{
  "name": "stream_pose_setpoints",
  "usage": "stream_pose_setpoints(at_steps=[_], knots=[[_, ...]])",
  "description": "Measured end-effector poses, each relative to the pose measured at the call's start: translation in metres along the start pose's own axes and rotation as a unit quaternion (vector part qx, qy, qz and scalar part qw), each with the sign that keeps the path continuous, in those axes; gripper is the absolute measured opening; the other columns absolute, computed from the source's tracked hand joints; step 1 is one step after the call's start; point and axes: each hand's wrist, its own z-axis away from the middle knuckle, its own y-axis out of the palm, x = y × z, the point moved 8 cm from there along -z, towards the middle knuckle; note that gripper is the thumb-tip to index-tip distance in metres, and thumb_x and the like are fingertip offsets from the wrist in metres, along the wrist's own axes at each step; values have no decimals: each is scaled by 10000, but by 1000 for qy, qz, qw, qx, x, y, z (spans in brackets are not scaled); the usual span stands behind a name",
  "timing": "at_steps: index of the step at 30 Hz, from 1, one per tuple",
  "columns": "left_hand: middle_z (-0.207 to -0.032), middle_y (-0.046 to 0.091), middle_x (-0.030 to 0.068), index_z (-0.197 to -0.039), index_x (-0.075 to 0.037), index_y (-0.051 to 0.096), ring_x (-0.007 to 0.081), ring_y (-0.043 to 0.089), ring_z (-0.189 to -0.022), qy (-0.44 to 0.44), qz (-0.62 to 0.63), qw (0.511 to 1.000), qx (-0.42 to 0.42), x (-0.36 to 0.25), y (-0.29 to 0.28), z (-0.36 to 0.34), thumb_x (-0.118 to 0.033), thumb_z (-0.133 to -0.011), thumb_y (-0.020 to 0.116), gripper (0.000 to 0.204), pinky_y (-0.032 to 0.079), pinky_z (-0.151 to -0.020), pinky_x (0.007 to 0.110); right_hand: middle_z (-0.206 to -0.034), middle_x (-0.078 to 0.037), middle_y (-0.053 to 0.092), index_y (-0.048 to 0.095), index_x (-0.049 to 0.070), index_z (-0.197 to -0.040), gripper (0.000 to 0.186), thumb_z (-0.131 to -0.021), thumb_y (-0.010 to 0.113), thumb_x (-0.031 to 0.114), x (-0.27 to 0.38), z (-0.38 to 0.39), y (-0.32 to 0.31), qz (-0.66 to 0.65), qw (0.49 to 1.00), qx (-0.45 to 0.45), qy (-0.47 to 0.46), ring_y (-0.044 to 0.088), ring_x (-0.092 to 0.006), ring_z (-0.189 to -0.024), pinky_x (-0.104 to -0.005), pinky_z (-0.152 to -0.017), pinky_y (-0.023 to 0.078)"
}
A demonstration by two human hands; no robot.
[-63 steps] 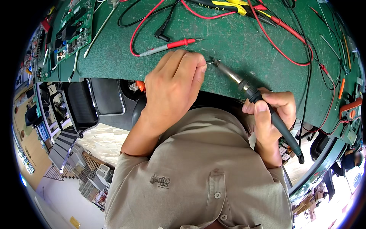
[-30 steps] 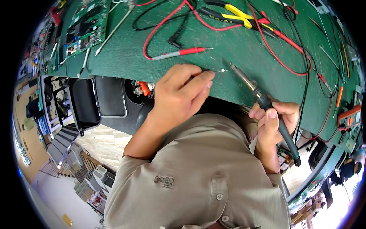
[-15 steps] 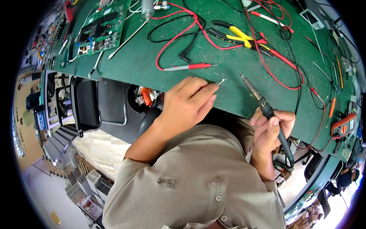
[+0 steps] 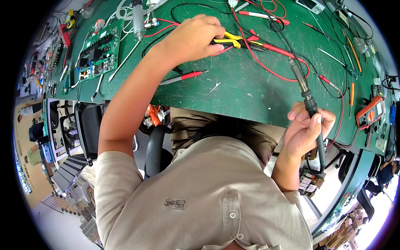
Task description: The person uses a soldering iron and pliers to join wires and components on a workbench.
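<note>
Under your left grip, curled but its hold unclear, lie yellow-and-black pliers, likely stiff and weighty, best taken by both handles; your right grip clasps the soldering iron.

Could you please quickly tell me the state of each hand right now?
Left hand: curled at the pliers; whether it is closed on them cannot be told.
Right hand: closed, holding the soldering iron.

I see room across near green tabletop, bar thin white piece; red probe, soldering iron obstruct right.
</note>
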Motion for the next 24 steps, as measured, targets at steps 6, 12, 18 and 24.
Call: stream_pose_setpoints(at_steps=[6, 12, 18, 24], knots=[[-924, 587, 133, -931, 1, 642, 312, 601, -857, 71, -38, 996, 47, -5, -11, -12, -224, -846, 621, 241, 500, -765, 413, -623, -90, 501, 451, 55, -1059, 212, -959, 553, 211, -6, -2, -1, -34, 999, 6, 16, 511, -209, -524, -352, -514, 430], [-975, 655, 87, -988, -20, 643, 212, 606, -829, 23, 104, 986, 132, 10, -54, 11, -255, -934, 601, 245, 476, -732, 357, -618, -89, 496, 453, 59, -1068, 219, -959, 558, 218, -8, -3, -3, -47, 998, -5, 29, 498, -205, -523, -352, -515, 413], [-1341, 478, 248, -1420, -6, 397, 345, 546, -1173, -84, 624, 777, 14, 11, -56, 115, -489, -962, 447, 668, 488, -926, 421, -617, -98, 494, 457, 59, -1071, 209, -954, 549, 205, -9, -2, 1, -67, 997, 2, 33, 489, -211, -518, -352, -520, 412], [-1405, 322, 292, -1175, -55, 530, 409, 475, -1178, -5, 843, 527, -104, -8, -17, 170, -523, -966, 421, 524, 431, -977, 599, -614, -96, 496, 457, 59, -1065, 213, -953, 556, 211, -17, -1, 8, -52, 998, 1, 43, 494, -212, -523, -351, -526, 415]])
